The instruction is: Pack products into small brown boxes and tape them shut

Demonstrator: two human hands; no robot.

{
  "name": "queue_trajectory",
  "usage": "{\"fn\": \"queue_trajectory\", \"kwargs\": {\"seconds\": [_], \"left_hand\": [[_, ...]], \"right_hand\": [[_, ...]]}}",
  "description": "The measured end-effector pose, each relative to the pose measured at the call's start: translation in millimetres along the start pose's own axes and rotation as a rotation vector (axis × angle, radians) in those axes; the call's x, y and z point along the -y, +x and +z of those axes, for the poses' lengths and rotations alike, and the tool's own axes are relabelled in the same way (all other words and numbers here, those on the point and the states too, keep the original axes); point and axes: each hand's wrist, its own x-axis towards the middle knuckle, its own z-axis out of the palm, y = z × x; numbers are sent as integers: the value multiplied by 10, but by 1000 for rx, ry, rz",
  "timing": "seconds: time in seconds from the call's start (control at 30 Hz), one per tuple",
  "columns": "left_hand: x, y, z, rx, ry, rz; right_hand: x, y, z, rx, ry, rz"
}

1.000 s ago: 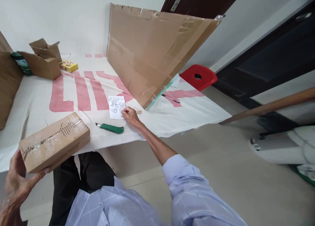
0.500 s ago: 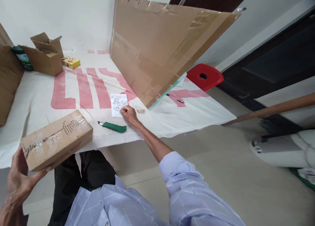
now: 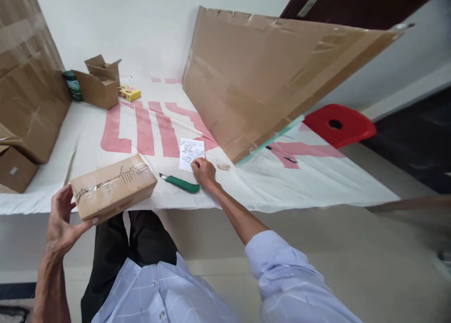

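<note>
My left hand point(image 3: 63, 222) grips the left end of a closed cardboard box point(image 3: 114, 184), thumb under the near edge and fingers at the far side. Clear tape and a dark scribbled line run along its top. The box sits at the table's front edge, slightly overhanging. My right hand point(image 3: 205, 172) has its fingers curled together at the lower right corner of a small white paper point(image 3: 191, 150) printed with little drawings. Between box and right hand lies a green utility knife point(image 3: 182, 183), its blade pointing left. A small tan scrap point(image 3: 223, 165) lies right of my right hand.
A large cardboard sheet point(image 3: 268, 79) leans at the back. Big boxes point(image 3: 31, 88) stand at left, near an open carton point(image 3: 98, 90), green container point(image 3: 73, 86) and yellow box point(image 3: 129, 93). A dark pen-like object point(image 3: 282, 154) and red stool point(image 3: 340, 126) are at right.
The view has swung left, so everything sits further right in the picture. Both hands keep their places: the left on the box, the right at the paper's corner.
</note>
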Motion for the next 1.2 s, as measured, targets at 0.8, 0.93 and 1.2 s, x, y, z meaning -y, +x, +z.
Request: {"fn": "queue_trajectory", "kwargs": {"seconds": [0.8, 0.93, 1.2], "left_hand": [[-322, -8, -209, 216, 130, 1], [-253, -41, -163, 149, 0, -8], [-261, -111, -136, 111, -65, -21]], "right_hand": [[1664, -987, -156, 369, 551, -404], [1634, -1069, -205, 305, 541, -446], [1682, -1114, -213, 257, 526, -452]]}}
